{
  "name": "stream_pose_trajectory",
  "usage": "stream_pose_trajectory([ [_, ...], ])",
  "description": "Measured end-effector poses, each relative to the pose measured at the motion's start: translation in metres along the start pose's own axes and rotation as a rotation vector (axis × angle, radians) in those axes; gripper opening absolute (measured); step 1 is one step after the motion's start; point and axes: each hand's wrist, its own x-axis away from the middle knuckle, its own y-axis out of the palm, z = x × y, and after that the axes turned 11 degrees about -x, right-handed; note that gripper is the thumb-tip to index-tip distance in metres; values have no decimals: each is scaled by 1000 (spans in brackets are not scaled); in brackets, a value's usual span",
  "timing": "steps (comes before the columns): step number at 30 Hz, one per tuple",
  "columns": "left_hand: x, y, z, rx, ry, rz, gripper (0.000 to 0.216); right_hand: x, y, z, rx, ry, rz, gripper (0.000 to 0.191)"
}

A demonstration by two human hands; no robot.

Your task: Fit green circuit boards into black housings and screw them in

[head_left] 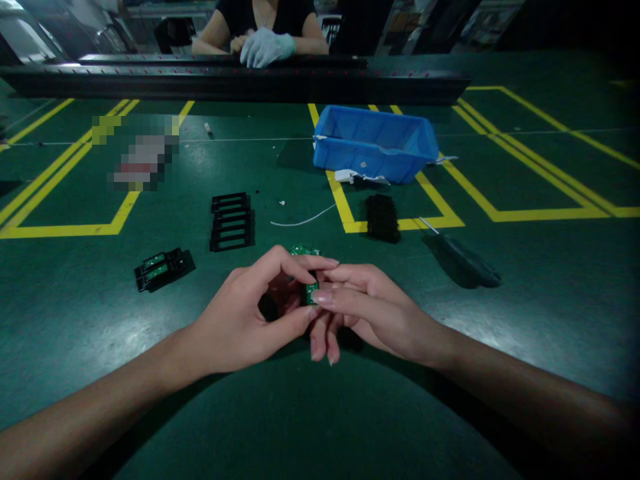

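Note:
Between my two hands is a small green circuit board (pixel 312 292), mostly covered by fingers. My left hand (pixel 250 313) is closed, its index finger and thumb pinching the board's left side. Closed on the right side is my right hand (pixel 370 307), with its thumb over the board's face. A dark edge shows beside the board; whether it is a black frame I cannot tell. Just beyond my fingertips lie more green boards (pixel 304 251), partly hidden. To the left, a black holder (pixel 161 269) carries green boards in its slots.
A slotted black frame (pixel 231 222) and a stack of black parts (pixel 383 218) lie ahead. A blue bin (pixel 375 143) stands behind them. At right rests a dark-handled tool (pixel 463 259) with a thin shaft. Across the table, a person wears a grey glove (pixel 265 48) behind a black rail (pixel 235 83).

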Motion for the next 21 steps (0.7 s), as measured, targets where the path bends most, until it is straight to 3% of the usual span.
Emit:
stream_pose_trajectory([
  [21,1,0,0,-41,-3,5,28,1,1,-1,9,2,8,14],
])
